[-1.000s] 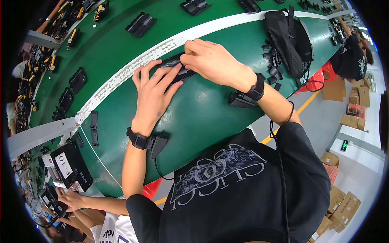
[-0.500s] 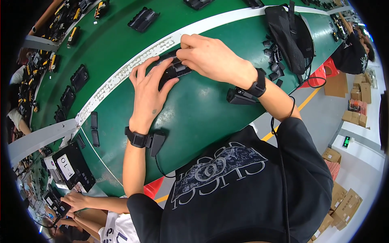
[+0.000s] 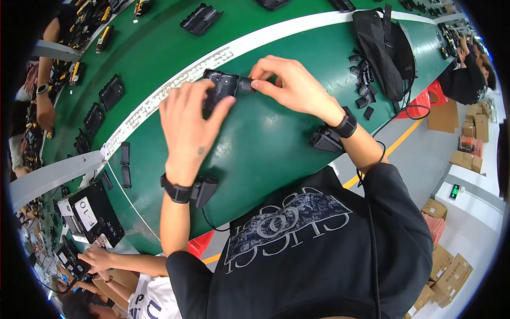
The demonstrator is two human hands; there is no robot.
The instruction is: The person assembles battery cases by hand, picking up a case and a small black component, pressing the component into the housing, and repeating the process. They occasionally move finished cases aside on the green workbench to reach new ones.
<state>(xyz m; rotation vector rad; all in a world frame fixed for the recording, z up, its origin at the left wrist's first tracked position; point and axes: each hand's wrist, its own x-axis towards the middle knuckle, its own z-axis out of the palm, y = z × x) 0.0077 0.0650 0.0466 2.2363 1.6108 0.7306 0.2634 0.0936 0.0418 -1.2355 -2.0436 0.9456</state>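
A black moulded plastic housing (image 3: 227,85) lies near the white strip on the green table. My left hand (image 3: 186,119) grips it from the left, thumb on the near side and fingers on the far side, partly hidden behind the hand. At the housing's right end is a small dark plastic piece (image 3: 245,85), pinched between the thumb and fingertips of my right hand (image 3: 289,82). Whether this piece is joined to the housing or only touching it, I cannot tell. Both wrists wear black straps with small black devices (image 3: 204,190).
Loose small black parts (image 3: 363,85) lie to the right beside a black mesh bag (image 3: 382,56). More black housings (image 3: 201,19) sit beyond the white strip (image 3: 159,103). A labelled black box (image 3: 95,215) stands at lower left, near a co-worker's hand (image 3: 98,259).
My right hand has drawn right and slightly down off the housing, and the dark piece now shows at its fingertips. The left hand has shifted slightly, uncovering more of the housing.
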